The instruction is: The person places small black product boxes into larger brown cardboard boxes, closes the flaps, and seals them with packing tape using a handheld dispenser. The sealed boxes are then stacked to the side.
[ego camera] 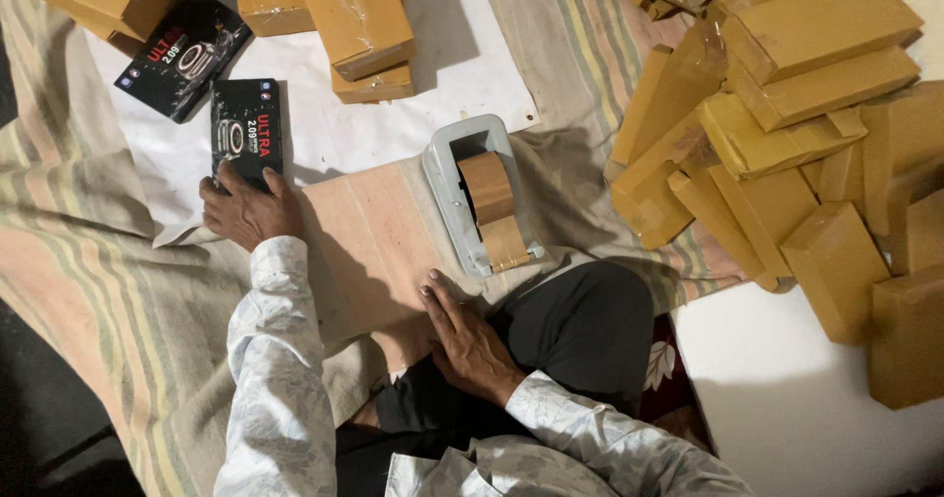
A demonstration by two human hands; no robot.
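My left hand [246, 207] grips the near end of a small black printed box [246, 131] that lies on a white sheet [344, 128]. My right hand [467, 340] rests flat, fingers together, on a sheet of brown wrapping paper [369, 241] spread over my lap. Just beyond its fingertips stands a grey tape dispenser [447, 177] loaded with a roll of brown tape [489, 194]. A second black box [182, 53] lies farther off to the left.
A big heap of boxes wrapped in brown paper [787, 133] fills the right side. More wrapped boxes [359, 20] lie at the top centre and top left. A striped cloth [108, 291] covers the floor.
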